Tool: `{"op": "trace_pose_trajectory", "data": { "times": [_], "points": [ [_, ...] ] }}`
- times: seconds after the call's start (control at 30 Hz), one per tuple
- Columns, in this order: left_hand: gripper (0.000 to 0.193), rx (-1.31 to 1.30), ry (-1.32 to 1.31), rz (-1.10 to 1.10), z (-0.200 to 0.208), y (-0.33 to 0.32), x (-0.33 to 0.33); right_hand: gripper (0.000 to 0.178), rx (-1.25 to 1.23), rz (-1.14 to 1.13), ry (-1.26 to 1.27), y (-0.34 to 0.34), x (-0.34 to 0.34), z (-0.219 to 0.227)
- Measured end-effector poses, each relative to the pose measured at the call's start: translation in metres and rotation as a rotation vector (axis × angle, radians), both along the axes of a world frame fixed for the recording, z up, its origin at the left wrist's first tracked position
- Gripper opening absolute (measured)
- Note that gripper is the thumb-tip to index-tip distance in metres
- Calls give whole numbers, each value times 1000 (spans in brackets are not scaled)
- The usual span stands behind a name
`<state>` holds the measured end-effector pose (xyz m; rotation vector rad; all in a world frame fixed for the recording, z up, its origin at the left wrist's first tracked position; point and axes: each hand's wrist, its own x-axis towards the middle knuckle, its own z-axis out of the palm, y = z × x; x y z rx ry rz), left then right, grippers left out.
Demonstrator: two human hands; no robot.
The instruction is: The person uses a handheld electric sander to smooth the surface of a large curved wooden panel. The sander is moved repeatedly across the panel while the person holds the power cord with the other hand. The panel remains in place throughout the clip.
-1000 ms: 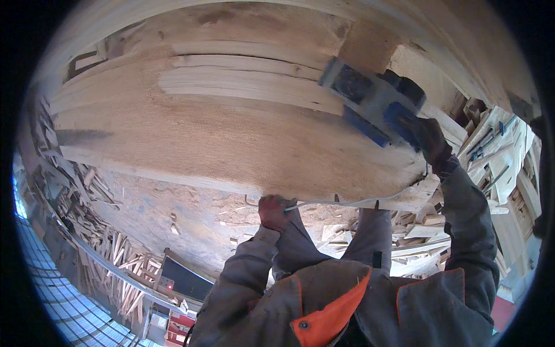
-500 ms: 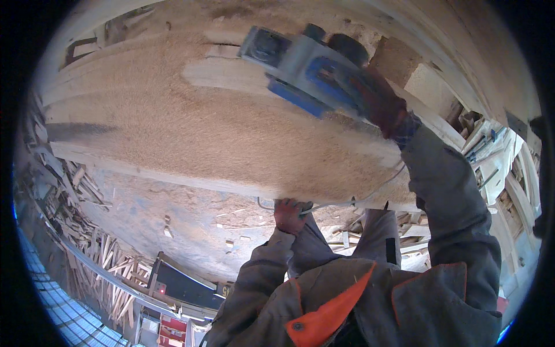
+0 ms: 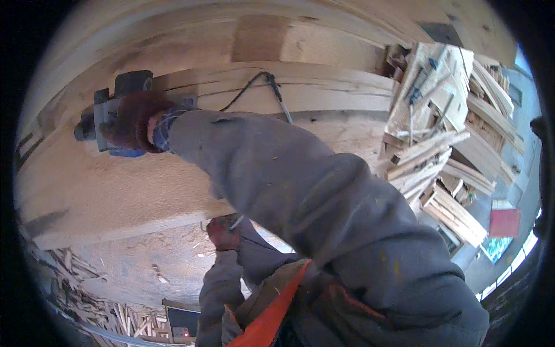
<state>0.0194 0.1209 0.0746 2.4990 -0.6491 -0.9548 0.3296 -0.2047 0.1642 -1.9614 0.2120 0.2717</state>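
The gloved right hand [image 3: 136, 120] has its fingers wrapped around a boxy grey-blue power planer [image 3: 104, 118] (long axis along the board, nose leftward) on the sawdust-coated pale plank [image 3: 144, 191], whose near edge the left hand [image 3: 222, 233] grips.

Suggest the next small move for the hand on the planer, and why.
Probably draw the planer back toward the body along the board: the right hand is at full reach near the board's far-left end, while the left hand steadies its near edge.
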Motion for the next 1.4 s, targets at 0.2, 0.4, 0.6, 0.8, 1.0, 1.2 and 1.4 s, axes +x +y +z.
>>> {"op": "trace_pose_trajectory", "data": {
  "times": [0.2,0.4,0.6,0.8,1.0,1.2,1.4],
  "points": [
    [45,71,-155,-310,10,-32,-12,43,-134,-53,-42,-138,-168,-13],
    [45,33,-108,-406,26,-53,-52,41,-55,-77,370,-326,-392,20],
    [41,177,-89,-527,49,-73,-82,56,-158,-471,593,-471,-644,22],
    [44,249,0,-617,37,-97,-96,50,-147,-536,415,-532,-726,4],
    [38,216,52,-559,40,-101,-82,51,-71,-496,456,-492,-610,12],
    [32,118,79,-443,40,-84,-71,50,-17,-353,370,-420,-465,33],
    [35,77,76,-429,40,-56,-59,49,35,-414,328,-340,-370,35]
  ]
}}
